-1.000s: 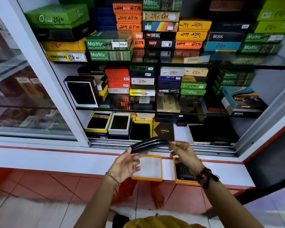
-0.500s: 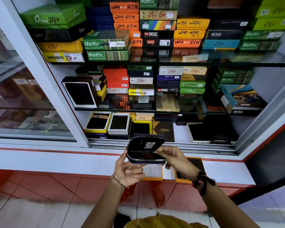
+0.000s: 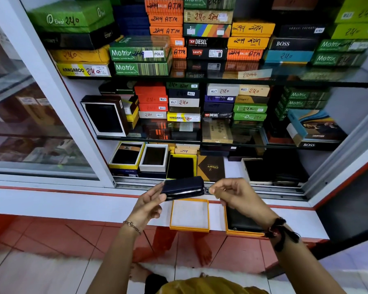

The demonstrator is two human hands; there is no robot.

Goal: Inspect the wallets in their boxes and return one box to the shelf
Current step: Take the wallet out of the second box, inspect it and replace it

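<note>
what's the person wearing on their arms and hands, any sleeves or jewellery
Both forearms are bare, with no sleeves in view and no gloves. The left hand has a thin beaded chain bracelet at the wrist. The right hand has a dark thread band tied at the wrist, with loose tasselled ends hanging off it.

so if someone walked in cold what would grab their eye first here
Probably the wall of brightly coloured wallet boxes stacked on the glass shelves, many with 240 or 249 handwritten on them. Next, low in the centre, the two hands: the left hand holds a dark zip wallet while the right hand pinches its zipper end. Below them, on the white ledge, lies an open orange box.
</note>
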